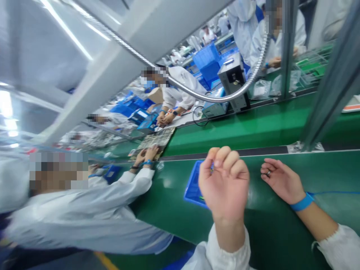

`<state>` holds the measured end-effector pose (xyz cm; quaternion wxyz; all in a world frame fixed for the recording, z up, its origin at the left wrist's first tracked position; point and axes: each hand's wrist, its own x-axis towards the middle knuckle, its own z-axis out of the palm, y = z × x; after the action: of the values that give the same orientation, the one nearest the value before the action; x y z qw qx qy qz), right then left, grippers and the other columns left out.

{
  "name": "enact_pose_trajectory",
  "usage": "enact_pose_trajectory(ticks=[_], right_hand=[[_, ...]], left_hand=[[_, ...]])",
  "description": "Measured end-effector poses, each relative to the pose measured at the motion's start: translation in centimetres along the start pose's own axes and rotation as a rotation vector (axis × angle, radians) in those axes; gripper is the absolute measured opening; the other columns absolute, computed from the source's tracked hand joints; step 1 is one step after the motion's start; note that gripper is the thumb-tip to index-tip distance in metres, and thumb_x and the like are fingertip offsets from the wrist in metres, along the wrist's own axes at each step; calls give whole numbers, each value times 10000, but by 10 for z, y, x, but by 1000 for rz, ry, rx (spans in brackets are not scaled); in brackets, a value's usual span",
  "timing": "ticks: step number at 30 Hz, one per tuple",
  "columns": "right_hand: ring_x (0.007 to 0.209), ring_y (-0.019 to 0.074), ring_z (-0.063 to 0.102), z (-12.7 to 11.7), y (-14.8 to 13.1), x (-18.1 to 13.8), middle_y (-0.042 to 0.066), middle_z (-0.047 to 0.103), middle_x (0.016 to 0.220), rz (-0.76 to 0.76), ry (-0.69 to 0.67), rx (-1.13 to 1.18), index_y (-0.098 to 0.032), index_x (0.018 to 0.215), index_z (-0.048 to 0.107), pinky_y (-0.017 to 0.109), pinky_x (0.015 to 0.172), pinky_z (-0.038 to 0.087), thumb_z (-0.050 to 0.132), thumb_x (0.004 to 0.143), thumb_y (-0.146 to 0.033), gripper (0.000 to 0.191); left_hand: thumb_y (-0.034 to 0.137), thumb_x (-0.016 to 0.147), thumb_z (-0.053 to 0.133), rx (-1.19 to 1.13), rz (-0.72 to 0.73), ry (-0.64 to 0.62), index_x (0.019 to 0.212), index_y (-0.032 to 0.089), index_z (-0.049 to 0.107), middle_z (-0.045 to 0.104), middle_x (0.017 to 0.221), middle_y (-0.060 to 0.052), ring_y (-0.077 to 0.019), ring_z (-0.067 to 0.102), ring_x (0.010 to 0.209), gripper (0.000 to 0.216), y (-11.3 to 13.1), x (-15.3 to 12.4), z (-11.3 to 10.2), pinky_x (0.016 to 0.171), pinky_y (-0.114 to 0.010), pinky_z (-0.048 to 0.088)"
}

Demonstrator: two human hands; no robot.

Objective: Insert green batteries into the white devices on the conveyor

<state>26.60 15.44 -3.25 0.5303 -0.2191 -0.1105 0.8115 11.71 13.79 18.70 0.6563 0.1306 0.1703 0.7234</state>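
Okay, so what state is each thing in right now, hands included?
left hand: raised, fingers curled, contents unclear
right hand: open, empty, over the green belt
blue tray: flat on belt, partly behind left hand
wrist strap: worn on right wrist, cord attached
circuit board: flat, co-worker's hands on it

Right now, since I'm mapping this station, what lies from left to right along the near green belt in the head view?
A co-worker's white-sleeved arm → blue plastic tray → curled left hand → open right hand → blue wrist strap.
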Motion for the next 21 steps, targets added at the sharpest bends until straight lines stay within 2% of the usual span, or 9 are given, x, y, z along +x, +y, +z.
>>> enact_pose_trajectory(ticks=[4, 10, 13, 17, 21], right_hand=[[958, 235, 772, 5, 0, 2, 72, 846, 1057, 11, -27, 40, -241, 1125, 851, 387, 852, 622, 744, 1009, -462, 272], [942, 201, 779, 7, 1, 3, 68, 844, 1067, 4, -51, 73, -211, 1132, 840, 338, 847, 616, 765, 1009, -460, 287], [937, 200, 781, 6, 2, 3, 63, 843, 1061, -2, -61, 75, -220, 1127, 833, 338, 842, 614, 758, 1021, -438, 253], [925, 201, 781, 6, 3, 5, 67, 840, 1046, 3, -54, 85, -213, 1124, 828, 335, 829, 609, 752, 1027, -423, 244], [915, 192, 779, 7, 3, 6, 75, 838, 1026, 5, -55, 100, -187, 1116, 833, 317, 827, 606, 759, 1017, -419, 263]], left_hand=[[80, 1118, 471, -92, -83, -118, 853, 216, 450, 533, 739, 60, -66, 501, 602, 298, 6, 0, -3, 556, -162, 399], [97, 1125, 446, -124, -213, -209, 893, 230, 479, 557, 755, 66, -75, 509, 635, 269, 12, -7, -6, 580, -146, 413], [133, 1136, 447, -137, -231, -203, 906, 234, 497, 551, 745, 71, -79, 507, 634, 257, 15, -12, -5, 582, -142, 421], [208, 1126, 538, -176, -258, -187, 897, 236, 552, 562, 735, 78, -76, 513, 617, 232, 19, -19, 2, 564, -135, 428], [234, 1073, 621, -248, -451, -186, 869, 244, 613, 569, 717, 86, -69, 470, 578, 205, 28, -30, 15, 510, -127, 390]])
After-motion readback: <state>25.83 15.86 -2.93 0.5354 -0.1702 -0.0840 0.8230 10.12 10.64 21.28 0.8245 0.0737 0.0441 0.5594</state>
